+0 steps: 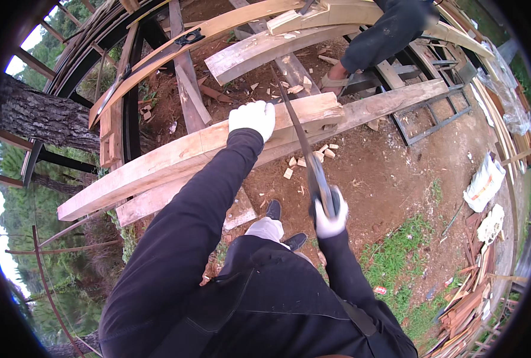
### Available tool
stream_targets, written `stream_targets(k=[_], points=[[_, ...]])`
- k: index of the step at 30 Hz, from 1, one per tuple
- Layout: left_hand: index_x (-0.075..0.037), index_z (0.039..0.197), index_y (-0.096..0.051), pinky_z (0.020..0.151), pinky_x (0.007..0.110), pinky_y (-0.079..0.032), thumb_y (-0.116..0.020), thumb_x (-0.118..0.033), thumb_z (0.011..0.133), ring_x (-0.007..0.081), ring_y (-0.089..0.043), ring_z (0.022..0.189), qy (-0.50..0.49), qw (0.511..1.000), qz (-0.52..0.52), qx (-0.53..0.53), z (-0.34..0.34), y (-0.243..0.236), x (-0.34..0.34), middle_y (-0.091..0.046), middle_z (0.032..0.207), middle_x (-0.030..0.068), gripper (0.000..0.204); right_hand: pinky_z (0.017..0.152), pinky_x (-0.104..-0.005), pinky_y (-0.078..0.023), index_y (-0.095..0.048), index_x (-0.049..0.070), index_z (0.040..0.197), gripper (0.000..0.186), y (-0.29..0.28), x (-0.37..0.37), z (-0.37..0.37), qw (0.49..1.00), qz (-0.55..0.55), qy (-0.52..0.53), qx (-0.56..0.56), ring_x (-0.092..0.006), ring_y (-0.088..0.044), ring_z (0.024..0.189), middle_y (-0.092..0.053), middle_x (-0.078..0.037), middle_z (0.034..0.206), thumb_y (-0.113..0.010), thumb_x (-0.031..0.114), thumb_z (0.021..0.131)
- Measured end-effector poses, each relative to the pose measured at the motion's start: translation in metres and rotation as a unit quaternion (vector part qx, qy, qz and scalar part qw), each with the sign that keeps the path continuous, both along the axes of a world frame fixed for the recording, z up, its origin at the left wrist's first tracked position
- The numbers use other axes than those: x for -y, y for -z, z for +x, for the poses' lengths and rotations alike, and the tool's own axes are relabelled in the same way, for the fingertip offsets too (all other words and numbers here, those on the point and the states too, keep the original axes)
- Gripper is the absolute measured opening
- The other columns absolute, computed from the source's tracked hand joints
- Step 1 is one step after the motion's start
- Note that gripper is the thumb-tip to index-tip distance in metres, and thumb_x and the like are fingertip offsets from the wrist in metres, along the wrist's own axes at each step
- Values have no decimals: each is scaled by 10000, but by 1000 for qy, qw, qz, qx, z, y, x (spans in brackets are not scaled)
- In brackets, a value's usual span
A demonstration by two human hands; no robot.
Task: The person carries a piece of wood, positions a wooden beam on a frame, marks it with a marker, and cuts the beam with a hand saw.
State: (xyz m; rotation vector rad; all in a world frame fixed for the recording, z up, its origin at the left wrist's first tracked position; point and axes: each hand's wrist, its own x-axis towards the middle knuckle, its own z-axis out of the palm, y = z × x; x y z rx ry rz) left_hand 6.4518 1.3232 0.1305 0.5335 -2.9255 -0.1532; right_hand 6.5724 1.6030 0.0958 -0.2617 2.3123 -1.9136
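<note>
A thick, pale wooden beam (158,166) runs slantwise before me, its right end notched and rough. My left hand (252,121), in a white glove, presses down on the beam with its fingers curled over the far edge. In my right hand (331,216), also gloved in white, is the handle of a handsaw (302,136). The long blade crosses the beam a little left of its rough end, pointing away from me. Whether its teeth have entered the wood, I cannot tell. Beneath lies a second, greyer beam (390,102) as support.
Another person (372,51) in dark clothing is at the upper right, beside further timbers (265,52). Small wood offcuts (319,155) litter the dirt. A black metal frame (435,116), a white sack (484,182) and piled wood strips (465,316) lie right; a tree trunk (45,113) stands left.
</note>
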Motion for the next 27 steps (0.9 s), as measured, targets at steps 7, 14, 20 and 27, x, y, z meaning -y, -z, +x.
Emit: stream_targets(k=[7, 14, 20, 27], points=[[-100, 955, -700, 834, 503, -524, -410, -369, 1009, 357, -704, 901, 9, 1000, 15, -21, -4, -8, 5, -732, 944, 159, 398, 683, -372, -542, -637, 14, 1002, 190, -17, 32, -40, 999, -15, 9, -47, -249, -684, 696, -688, -131, 789, -707, 100, 847], [-95, 936, -695, 809, 492, -509, -441, -348, 1000, 319, -700, 884, 15, 999, 0, -41, 4, -9, -4, -727, 920, 136, 364, 737, -384, -578, -680, 6, 958, 224, 15, -55, 56, 1000, 29, 7, -5, -282, -748, 755, -711, -169, 775, -717, 93, 755], [-100, 963, -704, 834, 484, -511, -412, -373, 1023, 314, -705, 897, 28, 999, 2, -33, 2, -17, -17, -733, 952, 131, 403, 622, -368, -524, -565, 16, 886, 142, -27, 67, -110, 993, 65, -27, -91, -227, -646, 642, -635, -97, 724, -681, 98, 879], [-97, 909, -729, 812, 475, -528, -493, -452, 973, 341, -710, 871, 19, 995, 48, -81, 6, -22, -5, -734, 900, 171, 431, 658, -296, -544, -447, 70, 1306, 537, -15, 79, -99, 990, -123, 1, -62, -148, -626, 754, -637, -104, 964, -652, -93, 838]])
